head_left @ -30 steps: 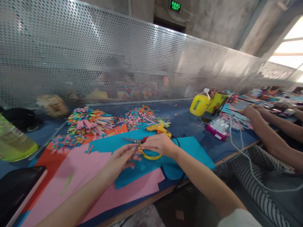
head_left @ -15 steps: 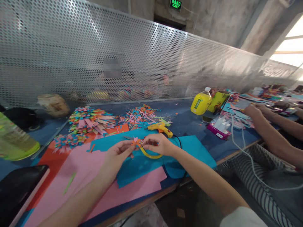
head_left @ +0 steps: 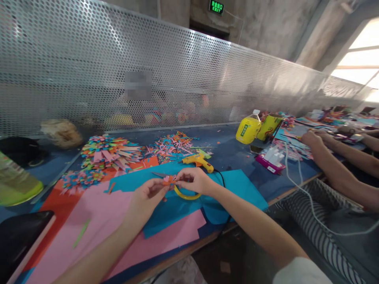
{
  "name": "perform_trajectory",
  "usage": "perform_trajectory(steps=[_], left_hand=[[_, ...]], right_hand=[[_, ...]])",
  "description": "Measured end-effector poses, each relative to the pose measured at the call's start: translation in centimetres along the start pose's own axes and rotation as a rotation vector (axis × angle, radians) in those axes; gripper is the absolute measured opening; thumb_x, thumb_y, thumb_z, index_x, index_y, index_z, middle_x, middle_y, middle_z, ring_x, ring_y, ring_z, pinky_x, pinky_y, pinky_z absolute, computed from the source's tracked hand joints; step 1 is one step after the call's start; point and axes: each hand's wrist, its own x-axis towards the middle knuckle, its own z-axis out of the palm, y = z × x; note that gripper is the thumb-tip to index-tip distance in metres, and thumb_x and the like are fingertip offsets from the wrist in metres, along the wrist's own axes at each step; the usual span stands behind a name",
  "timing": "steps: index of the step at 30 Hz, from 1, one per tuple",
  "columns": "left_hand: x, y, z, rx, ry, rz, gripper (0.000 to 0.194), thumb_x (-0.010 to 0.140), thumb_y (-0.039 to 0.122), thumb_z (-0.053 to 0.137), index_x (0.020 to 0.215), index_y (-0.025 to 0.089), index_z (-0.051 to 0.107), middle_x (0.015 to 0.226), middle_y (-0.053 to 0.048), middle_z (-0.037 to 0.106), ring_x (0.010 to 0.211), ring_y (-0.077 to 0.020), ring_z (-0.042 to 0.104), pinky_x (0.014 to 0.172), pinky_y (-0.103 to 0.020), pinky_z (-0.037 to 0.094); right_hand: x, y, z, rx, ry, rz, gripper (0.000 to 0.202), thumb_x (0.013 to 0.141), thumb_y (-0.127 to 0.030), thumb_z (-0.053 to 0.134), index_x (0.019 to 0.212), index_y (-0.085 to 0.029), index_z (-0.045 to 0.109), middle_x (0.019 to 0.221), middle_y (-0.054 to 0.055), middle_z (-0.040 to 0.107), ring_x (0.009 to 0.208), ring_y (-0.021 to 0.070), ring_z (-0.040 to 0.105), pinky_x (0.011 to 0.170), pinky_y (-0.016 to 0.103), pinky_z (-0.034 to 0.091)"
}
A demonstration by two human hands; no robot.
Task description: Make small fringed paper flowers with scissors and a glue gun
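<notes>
Between the fingertips of my left hand [head_left: 149,194] is a small orange and pink paper flower [head_left: 169,180]. The fingers of my right hand [head_left: 192,180] are pinched together at the flower's right side, touching it. Beneath both hands lie scissors with a yellow handle [head_left: 187,196]; part of the blades is hidden by the hands. Blue paper [head_left: 237,189] and pink paper [head_left: 103,209] spread under and around the hands. Just behind my right hand, a yellow glue gun [head_left: 197,160] rests on the blue sheet, its black cord trailing right.
Behind the hands are a paper-strip bundle [head_left: 111,152] and a heap of cut strips [head_left: 171,146]. A yellow-labelled bottle [head_left: 248,128] and a purple box [head_left: 269,163] stand to the right. A co-worker's arms [head_left: 331,165] reach in there. Perforated metal [head_left: 177,71] borders the table's back.
The camera view has shifted slightly. The paper flower has turned a little in my fingers, and my right fingertips have come closer to it.
</notes>
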Motion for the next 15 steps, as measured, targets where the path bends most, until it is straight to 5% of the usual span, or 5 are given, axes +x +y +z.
perform_trajectory(steps=[5, 15], left_hand=[[-0.26, 0.13, 0.33, 0.049, -0.032, 0.023, 0.029, 0.067, 0.044, 0.063, 0.08, 0.018, 0.06, 0.076, -0.005, 0.07, 0.06, -0.016, 0.061, 0.052, -0.024, 0.048], [-0.42, 0.02, 0.54, 0.128, -0.094, 0.05, 0.023, 0.069, 0.042, 0.06, 0.069, 0.019, 0.062, 0.068, -0.001, 0.068, 0.052, -0.0139, 0.056, 0.051, -0.023, 0.045]], right_hand=[[0.05, -0.18, -0.09, -0.109, 0.044, -0.036, 0.014, 0.074, -0.025, 0.059, 0.077, -0.012, 0.06, 0.065, 0.001, 0.058, 0.055, 0.0078, 0.05, 0.052, 0.019, 0.042], [-0.54, -0.4, -0.93, -0.606, 0.028, -0.374, 0.019, 0.087, -0.029, 0.046, 0.089, -0.016, 0.06, 0.086, 0.005, 0.065, 0.078, 0.0125, 0.059, 0.066, 0.021, 0.043]])
